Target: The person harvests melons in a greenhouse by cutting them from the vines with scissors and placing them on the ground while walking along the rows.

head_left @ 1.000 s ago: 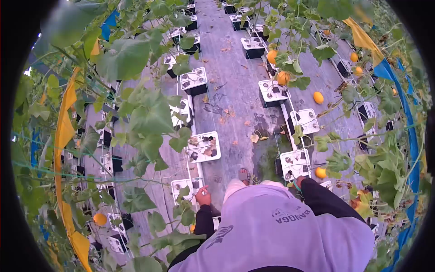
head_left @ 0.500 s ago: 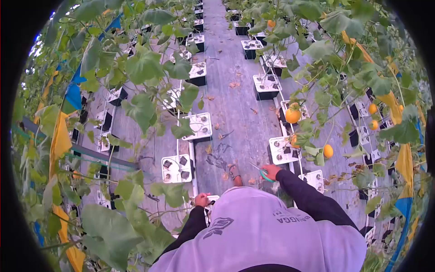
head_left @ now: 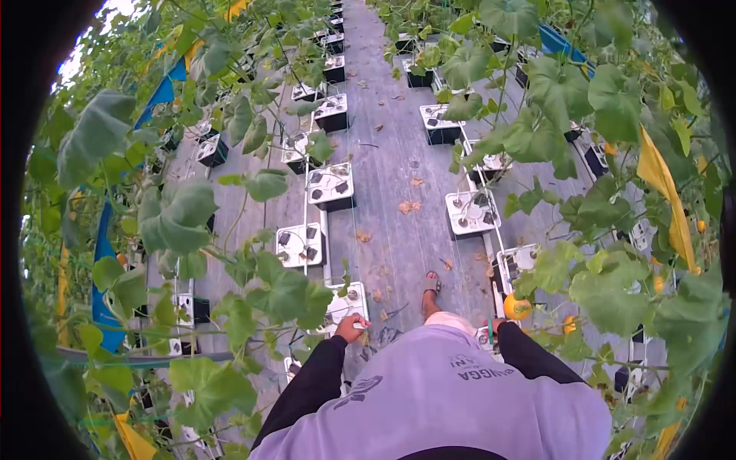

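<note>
L hand extends fwd/down, fingers part-curled, near 1 white-topped box; can't tell if it grips anything. R hand, low at R side, grasps 1 pr. green-handled scissors, w/ 2 yellow fruits nearby.

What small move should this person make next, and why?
Perhaps ease the right hand, holding a green-handled tool, inward from the yellow fruit: hand and fruit appear close together in this view, so a bump seems possible.
</note>
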Motion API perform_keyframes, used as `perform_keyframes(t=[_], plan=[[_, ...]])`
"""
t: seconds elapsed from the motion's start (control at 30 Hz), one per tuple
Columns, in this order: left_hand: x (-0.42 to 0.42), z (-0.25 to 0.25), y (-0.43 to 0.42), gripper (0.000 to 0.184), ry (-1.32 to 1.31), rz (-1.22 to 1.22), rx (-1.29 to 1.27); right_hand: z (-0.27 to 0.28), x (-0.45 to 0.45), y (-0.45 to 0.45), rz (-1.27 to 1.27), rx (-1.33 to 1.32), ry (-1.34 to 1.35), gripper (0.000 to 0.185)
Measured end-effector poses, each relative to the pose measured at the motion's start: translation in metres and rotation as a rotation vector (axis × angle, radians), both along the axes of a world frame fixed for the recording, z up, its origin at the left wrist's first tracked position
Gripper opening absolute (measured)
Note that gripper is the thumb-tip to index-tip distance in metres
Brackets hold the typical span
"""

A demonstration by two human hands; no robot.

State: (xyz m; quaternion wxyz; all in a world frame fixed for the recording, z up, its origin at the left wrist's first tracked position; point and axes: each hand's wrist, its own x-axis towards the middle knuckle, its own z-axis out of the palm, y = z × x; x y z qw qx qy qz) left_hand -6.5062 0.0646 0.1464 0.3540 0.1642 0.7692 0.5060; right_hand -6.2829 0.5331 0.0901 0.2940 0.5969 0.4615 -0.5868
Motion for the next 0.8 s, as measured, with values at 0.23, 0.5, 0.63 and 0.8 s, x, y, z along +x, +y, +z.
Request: perform_keyframes(t=[0.23,0.5,0.63,0.8], plan=[[-0.105,0.013,0.037,0.007,-0.132,0.104,-0.34,0.032,-0.343,0.049,1.13,0.723,0.49,0.059],[-0.344,-0.03,0.094,0.02,-0.219,0.538,-0.128,0.226,-0.68,-0.007,1.261,0.448,1.192,0.048],[-0.499,-0.072,0.104,0.014,0.036,0.159,-0.713,0.286,-0.803,0.001,1.285,0.108,1.345,0.048],[-0.697,-0.024,0.213,0.013,0.265,-0.368,-0.503,0.215,-0.928,0.078,1.072,0.335,1.051,0.051]])
